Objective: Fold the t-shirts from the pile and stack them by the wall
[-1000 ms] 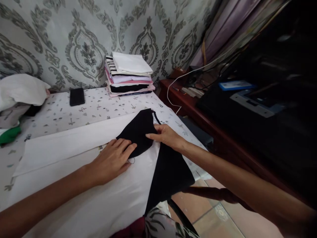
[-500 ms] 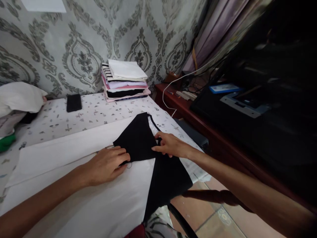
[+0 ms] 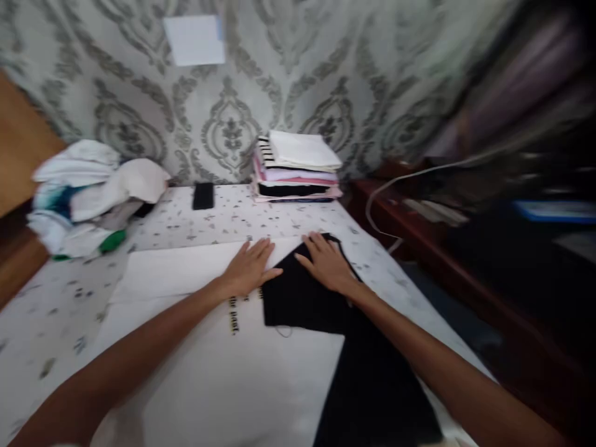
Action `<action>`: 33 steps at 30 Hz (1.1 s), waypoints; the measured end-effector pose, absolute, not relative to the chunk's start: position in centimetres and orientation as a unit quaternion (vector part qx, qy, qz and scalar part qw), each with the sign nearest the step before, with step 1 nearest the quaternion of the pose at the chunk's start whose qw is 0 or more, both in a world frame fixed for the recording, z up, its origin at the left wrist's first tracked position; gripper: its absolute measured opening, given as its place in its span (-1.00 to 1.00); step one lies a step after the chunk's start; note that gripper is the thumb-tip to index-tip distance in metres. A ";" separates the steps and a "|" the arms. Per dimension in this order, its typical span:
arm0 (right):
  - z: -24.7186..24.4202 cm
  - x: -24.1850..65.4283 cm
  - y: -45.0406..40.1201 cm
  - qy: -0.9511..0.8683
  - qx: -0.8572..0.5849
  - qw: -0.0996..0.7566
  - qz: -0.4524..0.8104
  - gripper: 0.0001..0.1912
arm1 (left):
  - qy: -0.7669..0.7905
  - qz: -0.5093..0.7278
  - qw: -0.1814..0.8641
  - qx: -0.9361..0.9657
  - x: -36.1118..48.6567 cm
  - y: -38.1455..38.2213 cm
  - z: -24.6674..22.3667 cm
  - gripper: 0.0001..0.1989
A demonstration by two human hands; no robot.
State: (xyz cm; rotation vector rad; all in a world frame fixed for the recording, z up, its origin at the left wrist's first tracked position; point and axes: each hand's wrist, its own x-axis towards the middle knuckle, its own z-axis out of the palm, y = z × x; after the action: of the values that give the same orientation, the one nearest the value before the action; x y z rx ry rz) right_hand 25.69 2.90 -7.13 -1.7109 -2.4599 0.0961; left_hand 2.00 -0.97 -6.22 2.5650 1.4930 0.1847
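Note:
A white and black T-shirt (image 3: 223, 372) lies spread over the patterned sheet in front of me, its black sleeve (image 3: 302, 298) folded inward over the white body. Dark printed lettering shows beside that sleeve, and a loose thread hangs off its hem. My left hand (image 3: 249, 268) rests flat on the white cloth at the sleeve's left edge, fingers spread. Flat on the black cloth near the neckline lies my right hand (image 3: 326, 264), its fingers stretched forward. Neither hand grips anything. My right forearm hides part of the neckline.
A stack of folded clothes (image 3: 298, 167) stands against the wall, with a black phone (image 3: 203, 195) to its left. A heap of crumpled clothes (image 3: 93, 198) sits at the far left. On the right, a dark red desk (image 3: 410, 230) carries a white cable (image 3: 395, 181).
My right hand has let go of its pinch near the neckline and now lies flat on the black cloth. My left hand has moved forward and flattened. The view has turned left.

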 end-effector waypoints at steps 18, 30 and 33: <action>-7.2 25.6 2.7 -0.834 -0.547 0.075 0.007 -0.30 | 0.784 0.198 0.126 0.575 -22.8 -8.5 -4.2 -0.29; -3.4 31.3 -0.2 -0.695 -0.700 0.126 0.105 -0.65 | 0.699 0.182 0.031 0.691 -21.3 -17.4 -3.5 -0.75; -3.2 30.9 0.0 -0.680 -0.714 0.117 0.123 -0.63 | 0.686 0.196 0.016 0.701 -21.2 -17.2 -5.6 -0.76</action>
State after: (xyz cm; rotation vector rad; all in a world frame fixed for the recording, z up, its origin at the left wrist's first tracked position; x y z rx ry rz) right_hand 30.94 -0.04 -3.23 -2.0888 -1.9901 0.3588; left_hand -21.17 -17.23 -5.65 2.1791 2.1335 0.6099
